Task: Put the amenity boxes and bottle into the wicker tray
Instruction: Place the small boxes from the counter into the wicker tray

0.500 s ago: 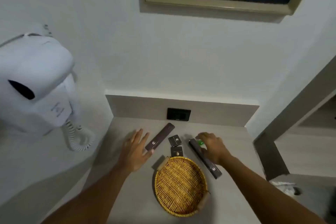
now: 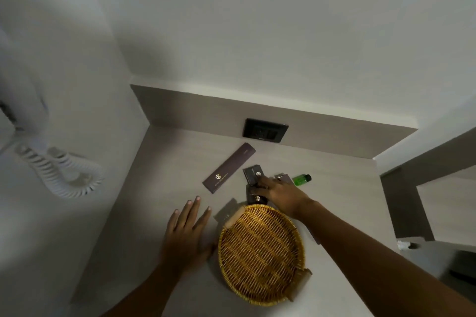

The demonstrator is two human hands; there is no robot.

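Observation:
The round wicker tray (image 2: 260, 252) lies on the counter near me with nothing in it. Beyond it sit two small dark boxes, one farther (image 2: 252, 172) and one nearer (image 2: 256, 198). My right hand (image 2: 280, 193) reaches over the tray's far rim, its fingers lying on these two boxes. A small green bottle (image 2: 302, 179) lies just right of that hand. A long dark box (image 2: 229, 168) lies diagonally to the left, untouched. A second long box (image 2: 283, 177) is mostly hidden under my right hand and forearm. My left hand (image 2: 188, 229) rests flat, fingers apart, left of the tray.
A black wall socket (image 2: 265, 130) sits in the backsplash behind the boxes. A white coiled cord (image 2: 59, 170) hangs on the left wall. The counter ends at a wall corner on the left and a drop on the right (image 2: 401, 203).
My right hand moved left from the green bottle onto the small boxes, uncovering the bottle. My left hand drew back from the long box. The view has tilted downward.

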